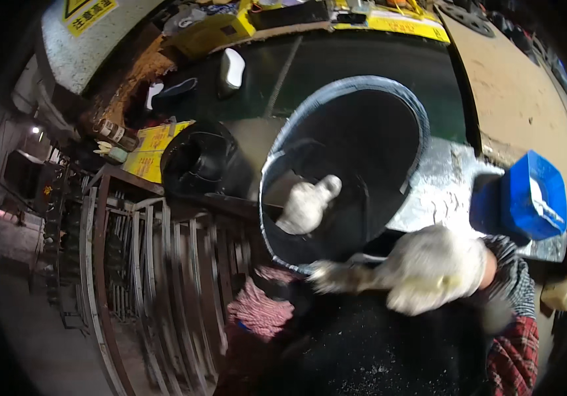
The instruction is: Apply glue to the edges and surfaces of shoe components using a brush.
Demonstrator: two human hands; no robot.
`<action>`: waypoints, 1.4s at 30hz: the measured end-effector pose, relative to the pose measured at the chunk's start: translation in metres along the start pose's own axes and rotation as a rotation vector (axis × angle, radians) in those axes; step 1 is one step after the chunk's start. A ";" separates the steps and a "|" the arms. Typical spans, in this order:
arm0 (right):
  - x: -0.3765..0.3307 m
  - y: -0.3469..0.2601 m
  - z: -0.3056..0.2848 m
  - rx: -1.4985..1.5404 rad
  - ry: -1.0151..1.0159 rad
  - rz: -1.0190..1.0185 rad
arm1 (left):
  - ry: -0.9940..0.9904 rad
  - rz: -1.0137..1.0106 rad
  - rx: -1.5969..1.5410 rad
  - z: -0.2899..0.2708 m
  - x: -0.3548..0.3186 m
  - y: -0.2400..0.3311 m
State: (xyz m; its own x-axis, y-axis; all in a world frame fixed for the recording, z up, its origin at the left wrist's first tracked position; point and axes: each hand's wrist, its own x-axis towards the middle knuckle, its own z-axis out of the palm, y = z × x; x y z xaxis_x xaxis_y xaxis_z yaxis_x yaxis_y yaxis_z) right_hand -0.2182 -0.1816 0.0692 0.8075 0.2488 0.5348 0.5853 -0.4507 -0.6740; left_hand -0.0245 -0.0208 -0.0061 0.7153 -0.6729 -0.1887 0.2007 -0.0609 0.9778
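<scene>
My left hand (306,204), in a dirty white glove, lies inside a large round black tub-like piece (376,132) with a pale bluish rim. Its fingers look closed, but what they hold, if anything, I cannot make out. The pink sleeve (263,307) of that arm shows below the rim. Just outside the rim's lower right, my right hand (435,267) is gloved, closed and blurred by motion. Pale bristles and a brownish neck of a brush (343,277) stick out from it to the left, close to the rim.
A blue plastic container (537,195) stands at the right on foil-covered surface (438,185). Left of the tub sits a black round vessel (201,162). White-and-dark shoe-shaped pieces (232,69) lie on the dark green surface beyond. A metal rack (158,277) fills the lower left.
</scene>
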 end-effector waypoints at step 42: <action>-0.060 0.038 0.005 0.091 0.313 0.793 | 0.133 -0.470 0.326 -0.197 -0.239 -0.183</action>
State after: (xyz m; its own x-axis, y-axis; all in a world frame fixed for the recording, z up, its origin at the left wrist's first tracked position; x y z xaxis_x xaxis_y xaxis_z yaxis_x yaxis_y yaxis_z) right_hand -0.2436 -0.2093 0.0086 0.9309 -0.3653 -0.0051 -0.1296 -0.3173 -0.9394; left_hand -0.1002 0.2964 -0.1579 0.6817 -0.4217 -0.5979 0.3153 -0.5681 0.7602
